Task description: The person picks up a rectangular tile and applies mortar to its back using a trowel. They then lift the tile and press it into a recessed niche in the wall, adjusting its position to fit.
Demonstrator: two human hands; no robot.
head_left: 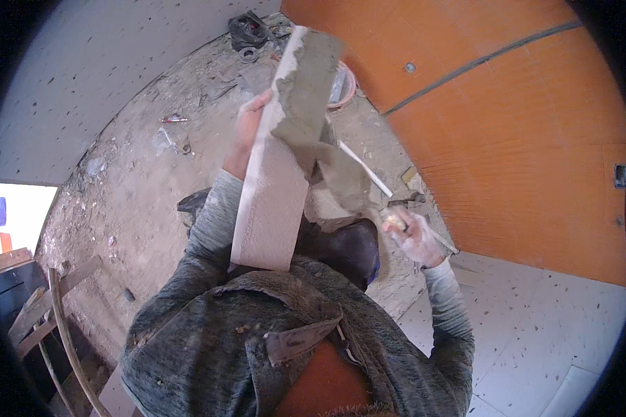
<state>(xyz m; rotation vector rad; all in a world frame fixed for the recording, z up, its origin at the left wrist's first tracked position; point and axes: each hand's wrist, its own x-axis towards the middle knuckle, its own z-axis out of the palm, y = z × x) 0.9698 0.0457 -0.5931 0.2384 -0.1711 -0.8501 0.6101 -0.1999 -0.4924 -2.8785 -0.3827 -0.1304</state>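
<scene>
My left hand (245,135) grips the left edge of a long, narrow, pale pinkish tile strip (268,208), which is held up and tilted in front of my chest. Wet grey mortar (302,97) covers the far half of its face; the near half is bare. In my right hand (417,236) is the handle of a trowel (348,181). Its mortar-smeared blade lies against or just over the strip's right edge, at the lower end of the mortar. The fingers of my left hand behind the strip are hidden.
An orange wall (501,139) rises at the right, above pale tiles (522,320). A bucket (348,85) stands behind the strip. Black bags (247,31) lie far off on the debris-strewn floor (139,222). A white stick (366,169) lies beyond the trowel. Wooden pieces (55,299) stand lower left.
</scene>
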